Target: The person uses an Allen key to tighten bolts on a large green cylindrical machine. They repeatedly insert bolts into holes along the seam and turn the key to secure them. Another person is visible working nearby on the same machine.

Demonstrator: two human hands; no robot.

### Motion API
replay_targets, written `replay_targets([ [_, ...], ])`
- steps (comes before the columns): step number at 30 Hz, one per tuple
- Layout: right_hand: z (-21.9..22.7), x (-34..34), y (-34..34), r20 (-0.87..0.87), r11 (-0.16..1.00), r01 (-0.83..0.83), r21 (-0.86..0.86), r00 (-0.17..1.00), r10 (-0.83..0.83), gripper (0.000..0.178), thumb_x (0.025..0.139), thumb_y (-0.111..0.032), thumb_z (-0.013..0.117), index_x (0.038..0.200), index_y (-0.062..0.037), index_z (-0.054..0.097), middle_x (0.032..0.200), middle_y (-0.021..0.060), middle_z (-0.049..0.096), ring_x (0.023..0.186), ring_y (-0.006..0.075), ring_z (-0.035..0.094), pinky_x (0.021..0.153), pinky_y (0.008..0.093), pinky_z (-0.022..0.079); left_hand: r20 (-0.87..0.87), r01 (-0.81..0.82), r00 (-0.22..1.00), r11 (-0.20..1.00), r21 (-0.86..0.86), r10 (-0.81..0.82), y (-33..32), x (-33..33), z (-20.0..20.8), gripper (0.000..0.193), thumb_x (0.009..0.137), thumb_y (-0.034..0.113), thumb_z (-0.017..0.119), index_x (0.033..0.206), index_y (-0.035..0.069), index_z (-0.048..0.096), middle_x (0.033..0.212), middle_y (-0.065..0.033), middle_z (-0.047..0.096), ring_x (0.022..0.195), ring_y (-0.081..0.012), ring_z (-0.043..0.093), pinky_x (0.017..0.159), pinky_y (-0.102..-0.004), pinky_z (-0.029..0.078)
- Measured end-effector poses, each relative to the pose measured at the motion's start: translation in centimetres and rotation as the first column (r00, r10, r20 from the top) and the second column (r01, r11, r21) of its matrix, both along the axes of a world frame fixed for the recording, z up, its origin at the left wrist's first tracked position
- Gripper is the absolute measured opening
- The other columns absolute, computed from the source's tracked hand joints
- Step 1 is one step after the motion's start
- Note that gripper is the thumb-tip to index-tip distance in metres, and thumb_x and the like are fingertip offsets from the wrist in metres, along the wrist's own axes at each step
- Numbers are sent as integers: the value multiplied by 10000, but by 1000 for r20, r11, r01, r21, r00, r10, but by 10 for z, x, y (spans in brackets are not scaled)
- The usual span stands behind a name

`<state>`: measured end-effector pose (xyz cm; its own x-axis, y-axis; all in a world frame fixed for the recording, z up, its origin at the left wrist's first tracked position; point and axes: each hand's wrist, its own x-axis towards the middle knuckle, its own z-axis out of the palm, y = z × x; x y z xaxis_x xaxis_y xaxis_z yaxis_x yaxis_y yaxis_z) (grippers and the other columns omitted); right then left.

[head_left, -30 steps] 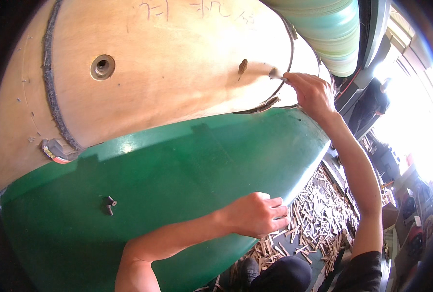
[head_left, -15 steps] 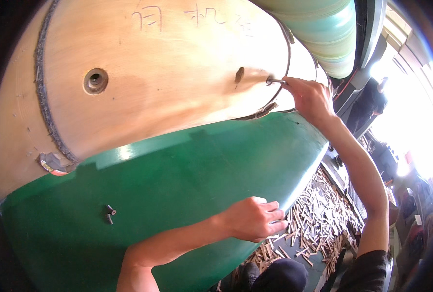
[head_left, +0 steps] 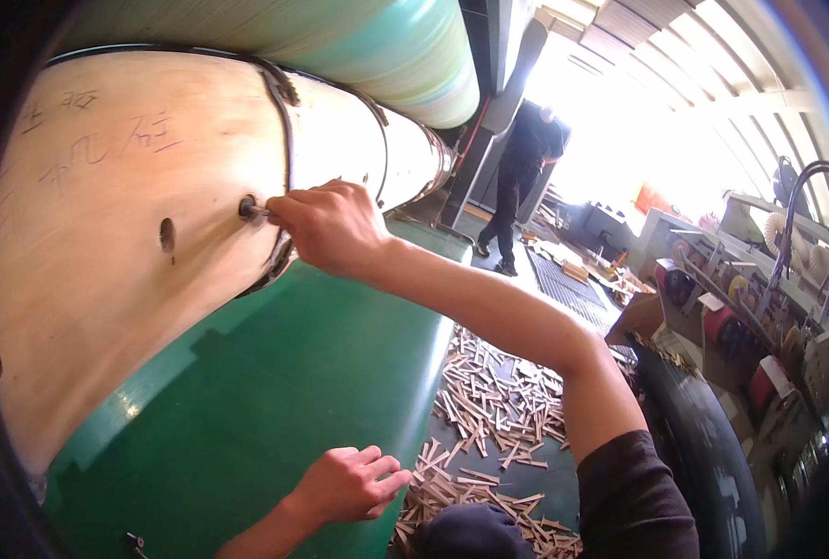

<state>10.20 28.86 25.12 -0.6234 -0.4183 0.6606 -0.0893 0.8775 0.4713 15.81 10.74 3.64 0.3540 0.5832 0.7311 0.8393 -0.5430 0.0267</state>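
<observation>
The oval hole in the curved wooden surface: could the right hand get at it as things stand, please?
Probably yes: the right hand holds a metal rod at the neighbouring hole, and only bare wood shows between it and the oval hole.

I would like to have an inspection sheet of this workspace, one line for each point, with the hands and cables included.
Surface: smooth green sheet, shiny along its edge.
Job's things: wooden roller with several holes; thin metal rod at one hole.
Clutter: many wood scraps on the floor; small dark parts on the sheet, lower left.
Right hand: grips the rod.
Left hand: loosely curled near the sheet's edge; nothing seen in it.
Cables: dark curved line at right; cable or hose, cannot tell.
Surroundings: another person standing behind; strong glare there.
</observation>
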Motion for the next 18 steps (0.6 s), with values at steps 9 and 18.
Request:
replay_targets([
  [9, -24, -13, 28, 103, 853, -100, -512, 979, 176, 310, 994, -288, 577, 830, -47, 682, 665, 195, 606, 639, 393, 610, 617, 457, 483, -60, 1, 998, 994, -105, -7, -15, 4, 6, 184, 771, 170, 744, 948, 190, 700, 789, 45, 613, 697, -149, 613, 555, -302, 519],
  [18, -98, -26, -58, -288, 84, -288, -954, 958, 8, 565, 1060, -449, 490, 654, -56, 513, 637, -53, 439, 641, 81, 364, 574, 303, 311, -2, 87, 996, 989, 117, -88, -51, 19, 58, 200, 800, 203, 639, 974, 129, 704, 749, -5, 598, 722, -168, 619, 563, -311, 505],
])
